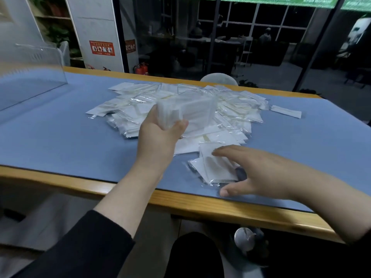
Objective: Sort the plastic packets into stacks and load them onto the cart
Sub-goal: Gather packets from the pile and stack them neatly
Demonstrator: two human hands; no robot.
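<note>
— So, where are the packets?

— Most of them lie in one loose pile (180, 101) spread over the middle of the blue mat (60, 133). Too many overlap to count. One single packet (286, 111) lies apart at the pile's right edge, flat on the mat.

— And the sorted ones?

— One thick stack (186, 112) is held up above the pile. The left hand (158, 139) grips it from below, thumb curled up one side and fingers round the other. The stack is blurred, so I cannot count its packets.

— The other hand?

— The right hand (259, 173) reaches in near the front edge of the mat, fingers spread and fairly straight over a small heap of packets (212, 167). Its thumb rests low by the heap's near corner. At least two packets show there; more I cannot tell. Whether the fingers touch the top one is unclear through the blur.

— Anything else around?

— One wooden table (241, 211) carries the mat. One clear plastic screen (34, 63) stands at the far left. Two red fire extinguishers (141, 69) sit on the floor beyond the table, beside one white pillar with a red sign (102, 48).
</note>
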